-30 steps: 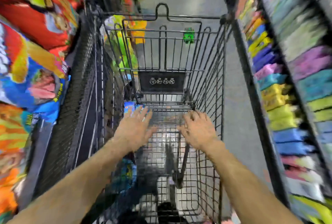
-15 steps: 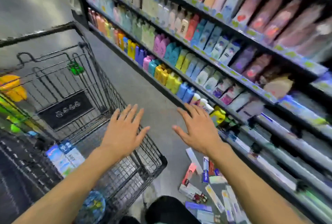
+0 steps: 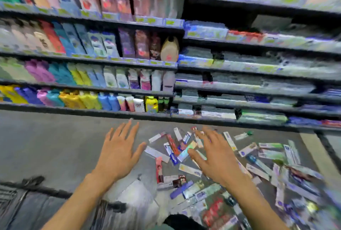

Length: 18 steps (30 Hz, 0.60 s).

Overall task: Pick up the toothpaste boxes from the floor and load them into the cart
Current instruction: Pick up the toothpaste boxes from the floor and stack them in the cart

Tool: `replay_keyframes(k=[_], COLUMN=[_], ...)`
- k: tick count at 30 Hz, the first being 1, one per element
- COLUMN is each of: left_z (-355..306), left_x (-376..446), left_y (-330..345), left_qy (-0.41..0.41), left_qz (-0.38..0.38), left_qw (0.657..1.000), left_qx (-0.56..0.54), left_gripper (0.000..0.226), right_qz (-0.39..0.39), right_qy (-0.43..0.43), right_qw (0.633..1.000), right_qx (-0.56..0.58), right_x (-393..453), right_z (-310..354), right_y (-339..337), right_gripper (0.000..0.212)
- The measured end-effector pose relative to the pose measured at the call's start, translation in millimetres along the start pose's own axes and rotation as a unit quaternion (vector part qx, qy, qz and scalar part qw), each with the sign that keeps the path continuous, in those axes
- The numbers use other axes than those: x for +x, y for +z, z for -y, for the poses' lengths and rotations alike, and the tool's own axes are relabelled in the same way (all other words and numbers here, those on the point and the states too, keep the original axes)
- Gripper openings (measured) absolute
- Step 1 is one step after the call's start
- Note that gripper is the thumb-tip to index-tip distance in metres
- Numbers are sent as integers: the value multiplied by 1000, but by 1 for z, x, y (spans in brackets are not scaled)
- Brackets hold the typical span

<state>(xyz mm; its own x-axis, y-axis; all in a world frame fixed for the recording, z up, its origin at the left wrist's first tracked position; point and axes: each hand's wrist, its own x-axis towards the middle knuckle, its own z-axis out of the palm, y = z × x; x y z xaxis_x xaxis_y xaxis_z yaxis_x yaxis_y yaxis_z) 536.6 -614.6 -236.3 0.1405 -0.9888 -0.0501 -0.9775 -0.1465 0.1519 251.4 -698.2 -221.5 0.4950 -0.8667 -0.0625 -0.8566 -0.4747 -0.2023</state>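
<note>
Since the toothpaste boxes (image 3: 177, 151) lie scattered every which way under the right hand (image 3: 215, 157), it's nearer; both hands' fingers spread, empty, left hand (image 3: 118, 153) over bare floor (image 3: 55, 148).

Both forearms are bare from the bottom edge of the view up to the wrists, with no sleeve showing. The left hand (image 3: 118, 153) wears no glove, ring, watch or band on what can be seen. The right hand (image 3: 215, 157) is likewise bare, its outline smeared by motion blur, so finer marks cannot be told. At 6 o'clock a dark rounded patch shows, too blurred to identify.
</note>
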Motion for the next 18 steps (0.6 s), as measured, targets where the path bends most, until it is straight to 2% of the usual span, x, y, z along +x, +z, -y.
replay_keyframes(k=[7, 11, 14, 18], left_z=[-61, -74, -84, -102], left_x=[57, 89, 117, 159], left_y=[6, 7, 7, 10], left_qy=[88, 122, 163, 231], left_qz=[56, 80, 91, 104], left_qw=[994, 987, 979, 963], left_qx=[38, 70, 86, 97], left_gripper=[85, 90, 92, 93], right_qz=[-8, -14, -51, -60], right_qy=[95, 151, 186, 245], right_qw=[994, 986, 977, 963], right_qx=[44, 70, 89, 95], right_x=[-24, -26, -28, -21], right_z=[-70, -84, -89, -91], right_y=[6, 13, 23, 30], right_gripper=[77, 74, 66, 68])
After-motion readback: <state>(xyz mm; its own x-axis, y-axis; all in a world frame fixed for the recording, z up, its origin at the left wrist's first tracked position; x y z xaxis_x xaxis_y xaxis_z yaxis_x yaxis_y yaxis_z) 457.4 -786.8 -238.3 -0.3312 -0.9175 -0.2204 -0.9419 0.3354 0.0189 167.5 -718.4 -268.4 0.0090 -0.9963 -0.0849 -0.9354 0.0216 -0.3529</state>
